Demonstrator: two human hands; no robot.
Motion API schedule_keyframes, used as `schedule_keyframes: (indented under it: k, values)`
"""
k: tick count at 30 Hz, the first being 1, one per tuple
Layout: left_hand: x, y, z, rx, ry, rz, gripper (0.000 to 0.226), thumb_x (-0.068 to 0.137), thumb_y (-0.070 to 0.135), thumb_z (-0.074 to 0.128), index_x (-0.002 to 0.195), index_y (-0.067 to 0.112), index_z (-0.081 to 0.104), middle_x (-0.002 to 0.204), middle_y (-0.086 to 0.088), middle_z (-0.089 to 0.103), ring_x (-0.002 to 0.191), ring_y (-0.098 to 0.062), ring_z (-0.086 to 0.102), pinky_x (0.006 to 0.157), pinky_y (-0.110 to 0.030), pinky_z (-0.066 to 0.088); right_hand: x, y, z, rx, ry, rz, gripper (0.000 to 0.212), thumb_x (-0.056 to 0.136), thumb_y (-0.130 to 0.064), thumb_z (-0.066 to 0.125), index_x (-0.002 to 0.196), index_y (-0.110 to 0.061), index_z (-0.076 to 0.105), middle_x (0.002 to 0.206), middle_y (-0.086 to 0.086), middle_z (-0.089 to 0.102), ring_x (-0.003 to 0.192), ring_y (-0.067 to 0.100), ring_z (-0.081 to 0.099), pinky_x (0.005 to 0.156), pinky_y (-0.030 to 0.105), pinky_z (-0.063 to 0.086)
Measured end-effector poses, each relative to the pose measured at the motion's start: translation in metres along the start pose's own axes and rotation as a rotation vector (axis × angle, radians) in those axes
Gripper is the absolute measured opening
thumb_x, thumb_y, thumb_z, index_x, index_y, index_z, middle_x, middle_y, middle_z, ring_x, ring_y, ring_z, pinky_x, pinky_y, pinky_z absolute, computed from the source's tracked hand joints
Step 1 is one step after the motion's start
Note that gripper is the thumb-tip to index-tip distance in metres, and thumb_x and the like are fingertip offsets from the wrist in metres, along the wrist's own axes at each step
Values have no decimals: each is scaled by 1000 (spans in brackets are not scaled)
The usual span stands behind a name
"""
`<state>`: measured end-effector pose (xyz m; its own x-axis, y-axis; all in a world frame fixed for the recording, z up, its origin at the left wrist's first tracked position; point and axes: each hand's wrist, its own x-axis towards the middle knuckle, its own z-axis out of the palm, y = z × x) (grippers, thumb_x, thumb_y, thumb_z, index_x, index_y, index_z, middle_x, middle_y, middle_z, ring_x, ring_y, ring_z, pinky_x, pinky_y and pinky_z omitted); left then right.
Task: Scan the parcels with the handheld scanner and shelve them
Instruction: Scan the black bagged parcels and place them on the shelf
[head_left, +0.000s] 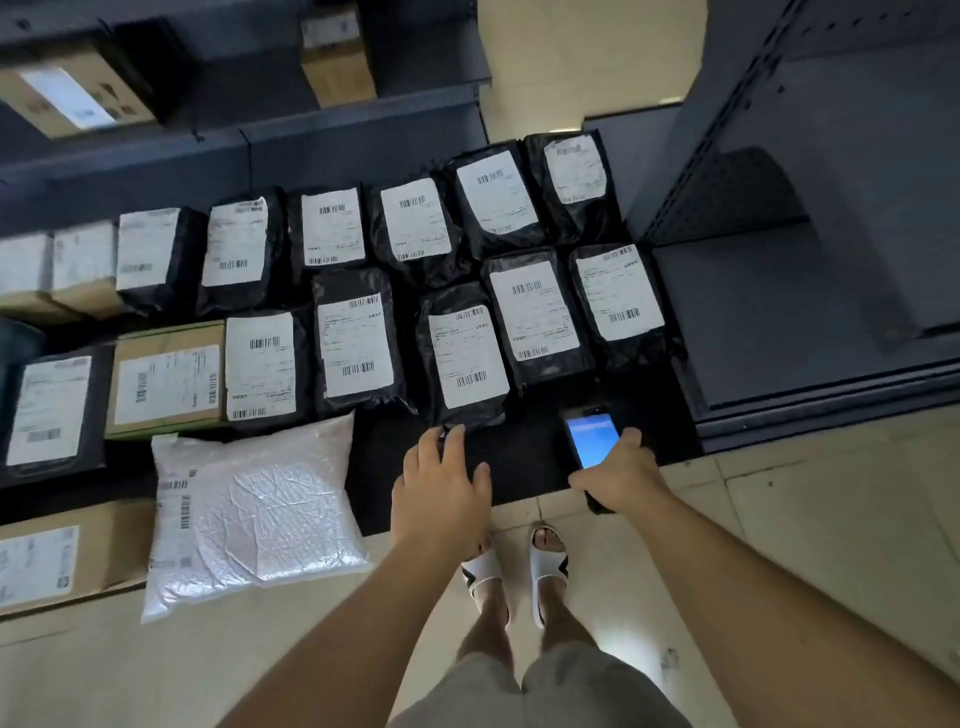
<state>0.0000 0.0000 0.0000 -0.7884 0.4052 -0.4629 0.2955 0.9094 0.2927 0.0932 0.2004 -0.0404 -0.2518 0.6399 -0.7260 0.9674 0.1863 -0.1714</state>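
Note:
Several black parcels with white barcode labels lie in rows on a dark mat (519, 457) on the floor. My left hand (441, 488) reaches down with spread fingers, its fingertips at the near edge of one black parcel (465, 353). My right hand (618, 478) grips the handheld scanner (592, 441), whose lit blue screen faces up, just right of that parcel. A white bubble-wrap parcel (260, 509) lies to the left of my left hand.
Cardboard boxes (166, 379) lie among the parcels at left, and another box (47, 561) sits at the near left. Dark shelving (810, 312) stands on the right, with more shelves holding boxes (337, 57) at the back. My sandalled feet (514, 566) stand on the tiled floor.

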Motion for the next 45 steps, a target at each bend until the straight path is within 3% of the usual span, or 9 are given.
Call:
schedule_keyframes:
  k: [11,17,21,24,26,30,36,41,45]
  values:
    - [14,62,-6,14,-49,146,56,108,45,44,157,19,39,153,-3,47,143,-25,39,114,-41,37,-12,59,-42,248,75,-16,89,70,-36,85,136,-10,31,121,11,54,101,31,61,82,40,57]
    - [38,118,4,-150,-123,83,57,108,43,47,158,18,39,153,-4,51,138,-26,50,110,-46,46,1,94,-63,293,67,-99,89,69,-47,88,133,-13,35,117,10,59,95,27,65,68,36,56]
    - [53,156,21,-350,-198,-29,54,109,41,47,157,16,41,139,-6,63,116,-24,63,91,-35,48,14,112,-77,275,60,-141,91,69,-46,88,136,-16,34,114,7,57,92,24,64,71,38,58]
    - [59,180,36,-519,-236,-117,51,110,38,46,156,17,41,108,0,67,88,-16,63,86,-35,51,25,123,-85,281,65,-172,91,66,-43,87,137,-17,37,108,5,58,87,21,64,69,38,59]
    - [65,195,46,-582,-243,-146,50,111,35,46,158,19,41,111,4,64,78,-9,58,85,-34,51,32,130,-89,292,59,-171,93,68,-40,88,142,-16,36,109,5,58,87,19,64,63,33,54]
    - [85,218,63,-679,-226,-193,58,110,35,45,164,20,31,150,-8,56,110,-23,65,102,-40,53,41,138,-96,303,47,-159,97,73,-37,91,146,-14,31,114,7,58,93,19,63,61,29,49]
    - [114,248,84,-752,-264,-435,70,111,34,42,169,20,5,158,-15,47,132,-36,56,101,-42,47,44,142,-95,334,43,-150,100,72,-36,94,148,-17,32,111,4,58,97,20,64,57,21,45]
    - [130,260,101,-897,-159,-559,67,110,30,47,167,18,14,154,-16,50,131,-38,56,100,-42,48,41,143,-92,360,18,-132,97,73,-36,92,148,-20,32,112,2,58,95,16,63,50,10,40]
    - [135,266,106,-1064,-99,-642,58,107,30,57,159,16,35,137,-14,59,113,-31,61,97,-40,51,38,145,-90,383,-1,-117,89,74,-34,90,142,-24,33,110,1,57,95,13,64,48,9,42]
